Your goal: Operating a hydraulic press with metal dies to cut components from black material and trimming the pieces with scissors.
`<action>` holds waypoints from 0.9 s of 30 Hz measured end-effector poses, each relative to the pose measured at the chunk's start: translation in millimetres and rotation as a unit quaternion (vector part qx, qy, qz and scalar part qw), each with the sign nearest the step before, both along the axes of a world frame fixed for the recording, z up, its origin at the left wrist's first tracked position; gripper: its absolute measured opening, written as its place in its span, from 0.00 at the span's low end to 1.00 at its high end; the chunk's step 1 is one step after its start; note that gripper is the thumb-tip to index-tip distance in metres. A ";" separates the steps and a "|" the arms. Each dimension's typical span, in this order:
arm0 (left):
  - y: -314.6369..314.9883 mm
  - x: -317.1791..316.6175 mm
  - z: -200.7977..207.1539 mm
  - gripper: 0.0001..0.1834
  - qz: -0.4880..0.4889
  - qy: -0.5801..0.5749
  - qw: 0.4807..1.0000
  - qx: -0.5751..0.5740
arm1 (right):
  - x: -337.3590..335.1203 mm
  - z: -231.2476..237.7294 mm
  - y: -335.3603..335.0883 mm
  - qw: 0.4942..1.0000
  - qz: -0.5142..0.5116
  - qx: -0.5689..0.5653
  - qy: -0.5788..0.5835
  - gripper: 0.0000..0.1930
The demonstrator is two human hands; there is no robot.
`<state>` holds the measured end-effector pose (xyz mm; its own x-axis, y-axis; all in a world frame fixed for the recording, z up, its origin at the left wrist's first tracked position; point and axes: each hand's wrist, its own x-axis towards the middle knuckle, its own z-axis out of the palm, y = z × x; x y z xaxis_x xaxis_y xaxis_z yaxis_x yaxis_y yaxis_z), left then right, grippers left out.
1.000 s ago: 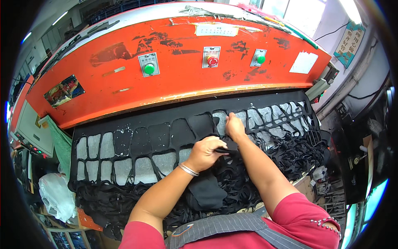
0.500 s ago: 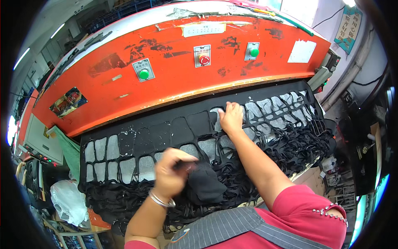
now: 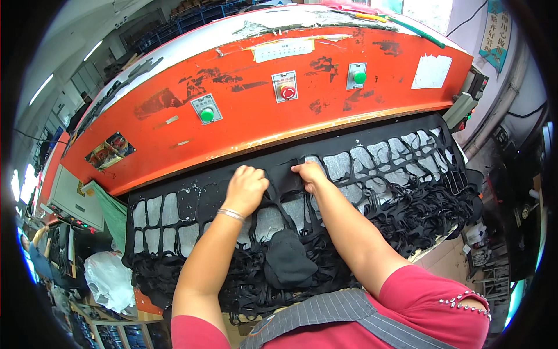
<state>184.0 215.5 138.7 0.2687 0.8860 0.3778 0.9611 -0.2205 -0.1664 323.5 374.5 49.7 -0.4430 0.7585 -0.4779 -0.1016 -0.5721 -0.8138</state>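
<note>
A black sheet (image 3: 372,129) of fabric or foam lies on the machine bed, cut into rounded panels. Many panels are gone, leaving grey openings (image 3: 336,167) framed by thin black strips. My left hand (image 3: 245,189) is closed, its curled fingers down on the sheet; what they grip is hidden. Just right of it, my right hand (image 3: 311,175) pinches the edge of a black cut panel (image 3: 286,176) between thumb and fingers. Below the hands, a small pile of black cut panels (image 3: 289,260) rests on the tangled strips.
An orange machine beam (image 3: 244,110) crosses behind the sheet, with two green buttons (image 3: 207,114) and a red button (image 3: 288,92). Tangled black strips (image 3: 401,212) hang along the near edge. A white plastic bag (image 3: 109,282) is at lower left. A wire rack piece (image 3: 457,182) lies at right.
My left hand has moved up and away from the pile of cut panels onto the sheet. My right hand has shifted slightly left and nearer, to a black panel's edge.
</note>
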 end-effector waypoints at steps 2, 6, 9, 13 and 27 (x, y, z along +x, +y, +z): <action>26.9 12.2 -4.8 0.05 -0.054 -0.021 0.998 -0.003 | 10.4 -14.0 12.0 0.998 0.050 0.029 0.040 0.31; 55.2 24.7 -15.3 0.08 -0.098 0.016 0.993 -0.056 | 22.9 -20.7 11.4 0.989 0.116 -0.019 0.088 0.21; 75.9 34.0 -18.9 0.11 -0.098 0.030 0.992 -0.080 | 31.6 -7.6 9.8 0.981 0.068 -0.067 0.168 0.21; 80.8 27.9 -29.5 0.12 -0.058 0.023 0.995 -0.079 | 41.0 -13.7 21.7 0.939 0.159 -0.114 0.284 0.18; -70.0 -17.5 10.0 0.11 0.214 -0.250 0.944 0.016 | 6.5 -15.3 -2.6 0.969 0.094 0.206 -0.098 0.12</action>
<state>166.4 145.5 148.7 -0.3311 0.8587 0.3912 0.9211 0.2041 0.3315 329.9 371.9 34.4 -0.5235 0.8175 -0.2400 0.1518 -0.1877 -0.9704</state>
